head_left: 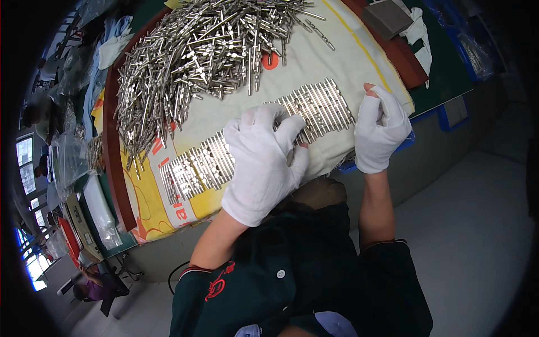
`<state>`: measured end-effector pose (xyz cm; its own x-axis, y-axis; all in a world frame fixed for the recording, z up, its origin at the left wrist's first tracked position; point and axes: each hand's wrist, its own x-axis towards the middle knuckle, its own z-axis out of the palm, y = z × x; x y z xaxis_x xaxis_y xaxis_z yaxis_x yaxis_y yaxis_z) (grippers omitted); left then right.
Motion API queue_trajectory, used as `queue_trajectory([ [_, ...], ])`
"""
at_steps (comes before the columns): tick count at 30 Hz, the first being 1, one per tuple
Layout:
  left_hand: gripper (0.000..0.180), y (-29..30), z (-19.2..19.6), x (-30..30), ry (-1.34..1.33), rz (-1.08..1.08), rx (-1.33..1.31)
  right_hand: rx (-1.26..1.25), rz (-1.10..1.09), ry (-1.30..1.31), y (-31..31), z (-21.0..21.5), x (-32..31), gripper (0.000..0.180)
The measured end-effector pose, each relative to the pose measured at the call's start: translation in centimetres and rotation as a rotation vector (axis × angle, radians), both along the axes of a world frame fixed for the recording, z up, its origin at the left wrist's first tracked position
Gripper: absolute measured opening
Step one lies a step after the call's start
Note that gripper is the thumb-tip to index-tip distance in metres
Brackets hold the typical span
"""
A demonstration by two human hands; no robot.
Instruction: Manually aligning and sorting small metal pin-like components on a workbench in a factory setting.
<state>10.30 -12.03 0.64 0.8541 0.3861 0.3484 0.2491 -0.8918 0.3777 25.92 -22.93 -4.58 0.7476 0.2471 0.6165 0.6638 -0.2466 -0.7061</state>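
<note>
**Gloved hands on a row of metal pins at the near edge of the worktop**

Nearest to me is my own dark green shirt [292, 281], both forearms rising from it. My left hand [264, 163], in a white glove, lies flat with its fingers spread on the row of metal pins [320, 104]; it presses down and clamps nothing. The row runs along the near edge of the worktop, from the near left up toward the right, each pin lying side by side with the next. My right hand [380, 129], also gloved, sits at the right end of the row, near the worktop's right edge, fingers curled inward; I cannot tell whether it grips anything. Both hands and the row rest on a cream cloth [337, 50] with yellow and red print. Farther off, toward the far left of the cloth, lies a loose heap of pins [191, 56]. Beyond the far right corner sits a grey block [387, 18] beside a white rag [418, 28].
</note>
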Motion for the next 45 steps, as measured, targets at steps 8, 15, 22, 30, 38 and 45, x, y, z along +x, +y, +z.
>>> queue_trajectory([
  [8, 0.037, 0.1, 0.0, 0.1, 0.052, -0.09, 0.042, -0.027, 0.005, -0.002, -0.1, 0.3, -0.1, 0.008],
  [15, 0.031, 0.0, -0.1, 0.8, 0.011, -0.081, 0.004, -0.031, -0.002, -0.001, -0.1, 0.3, -0.1, 0.008],
  [22, 0.032, -0.3, 0.3, 1.8, 0.077, -0.026, 0.064, -0.013, 0.004, -0.035, 0.1, 0.3, 0.0, 0.007],
  [30, 0.029, -0.3, -0.2, 2.2, 0.025, -0.008, 0.083, -0.045, 0.003, -0.028, 0.1, 0.4, 0.1, 0.007],
  [38, 0.031, -0.3, -0.5, 2.4, -0.027, -0.018, 0.052, -0.034, 0.005, -0.039, 0.0, 0.4, 0.1, 0.006],
  [45, 0.039, -0.5, 0.0, 2.4, -0.013, -0.053, 0.033, -0.022, 0.003, -0.052, -0.1, 0.3, 0.0, 0.007],
])
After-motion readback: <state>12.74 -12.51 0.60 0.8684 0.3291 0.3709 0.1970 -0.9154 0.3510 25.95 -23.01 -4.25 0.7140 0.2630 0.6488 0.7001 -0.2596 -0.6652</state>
